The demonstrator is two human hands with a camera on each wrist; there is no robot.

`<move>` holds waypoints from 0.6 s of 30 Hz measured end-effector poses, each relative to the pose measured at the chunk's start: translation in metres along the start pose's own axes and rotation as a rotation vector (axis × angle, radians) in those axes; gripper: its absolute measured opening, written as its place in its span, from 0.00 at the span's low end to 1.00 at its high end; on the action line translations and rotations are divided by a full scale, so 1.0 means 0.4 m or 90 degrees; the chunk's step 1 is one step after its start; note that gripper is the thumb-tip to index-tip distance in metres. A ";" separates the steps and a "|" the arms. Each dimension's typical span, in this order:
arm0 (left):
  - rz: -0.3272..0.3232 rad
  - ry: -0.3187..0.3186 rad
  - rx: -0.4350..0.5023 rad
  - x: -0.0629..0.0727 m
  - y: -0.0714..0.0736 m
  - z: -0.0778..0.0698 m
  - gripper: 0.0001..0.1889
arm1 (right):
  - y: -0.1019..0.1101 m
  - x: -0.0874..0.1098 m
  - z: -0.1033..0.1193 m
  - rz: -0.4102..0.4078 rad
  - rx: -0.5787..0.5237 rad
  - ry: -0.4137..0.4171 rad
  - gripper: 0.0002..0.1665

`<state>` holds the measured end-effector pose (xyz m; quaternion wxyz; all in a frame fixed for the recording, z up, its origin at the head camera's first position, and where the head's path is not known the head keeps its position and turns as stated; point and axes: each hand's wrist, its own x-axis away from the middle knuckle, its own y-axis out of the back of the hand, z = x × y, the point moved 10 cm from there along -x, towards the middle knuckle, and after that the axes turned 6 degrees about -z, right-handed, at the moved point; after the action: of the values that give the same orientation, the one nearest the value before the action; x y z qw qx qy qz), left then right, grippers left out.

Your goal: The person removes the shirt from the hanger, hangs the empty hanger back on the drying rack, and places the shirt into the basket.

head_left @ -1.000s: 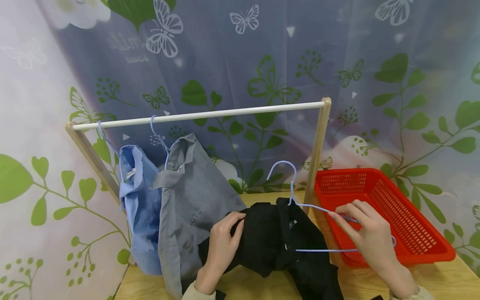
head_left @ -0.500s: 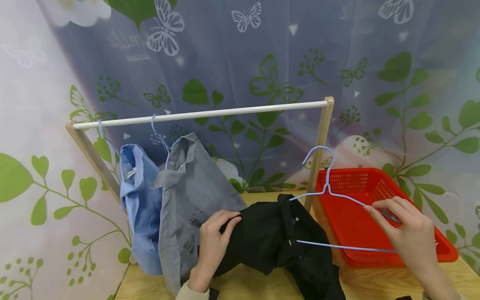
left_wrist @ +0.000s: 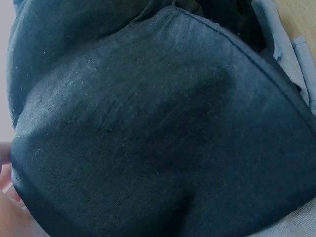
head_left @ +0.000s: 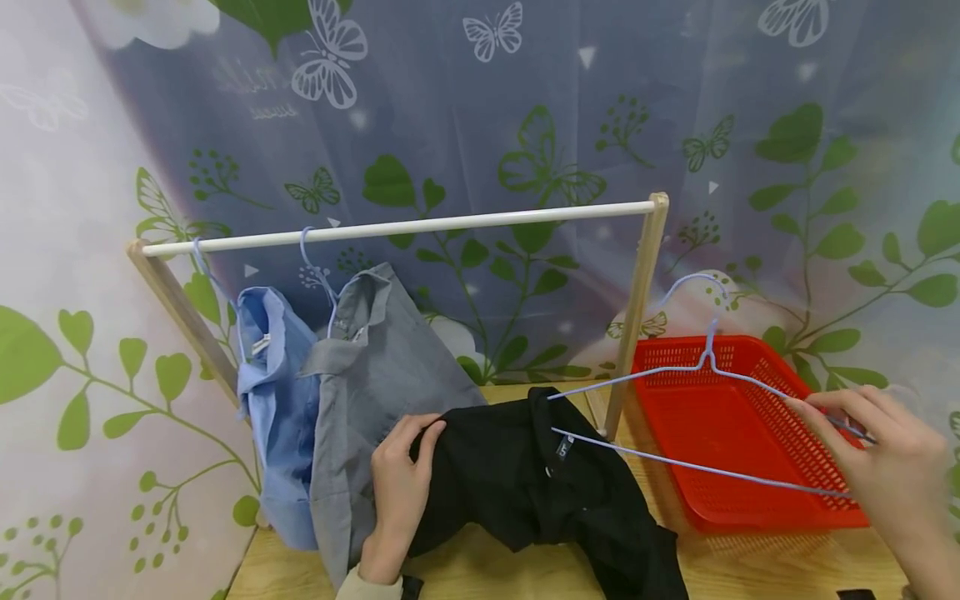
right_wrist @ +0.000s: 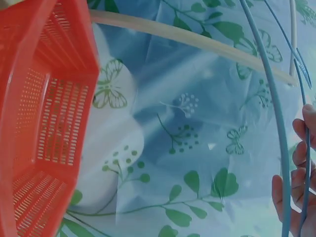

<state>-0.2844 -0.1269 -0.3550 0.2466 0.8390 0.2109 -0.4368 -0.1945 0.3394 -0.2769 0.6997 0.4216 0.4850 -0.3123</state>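
Observation:
My left hand (head_left: 405,475) pinches the edge of a black garment (head_left: 495,467) that spreads across the table. A small label and a button show at the garment's opening. In the left wrist view its dark cloth (left_wrist: 163,128) fills most of the picture, with fingers (left_wrist: 10,197) at the left edge. My right hand (head_left: 885,450) grips the right shoulder of a light purple hanger (head_left: 712,471). The hanger's left end goes into the garment's opening and is hidden there. In the right wrist view my fingers (right_wrist: 301,182) curl by the hanger's wire (right_wrist: 276,98).
A rack with a white rail (head_left: 450,223) and wooden posts stands behind. From it hang a blue garment (head_left: 277,433) and a grey garment (head_left: 397,367) on hangers. A red perforated basket (head_left: 750,512) sits on the wooden table (head_left: 525,575) at the right.
My right hand and the hanger have moved right, so more of the hanger is out of the black garment. My left hand has moved left with the garment's edge.

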 end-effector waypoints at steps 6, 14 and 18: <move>-0.008 0.007 -0.006 -0.001 0.009 0.010 0.02 | 0.026 -0.008 -0.030 -0.003 -0.032 -0.040 0.39; 0.005 -0.008 -0.016 0.004 0.004 0.004 0.02 | 0.028 -0.028 -0.037 -0.012 -0.033 -0.069 0.27; 0.028 -0.007 -0.015 0.013 -0.011 -0.002 0.02 | 0.010 -0.040 -0.012 -0.013 -0.008 -0.046 0.32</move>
<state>-0.2837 -0.1221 -0.3598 0.2674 0.8381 0.1963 -0.4331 -0.1982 0.3459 -0.2613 0.7159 0.4005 0.4661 -0.3314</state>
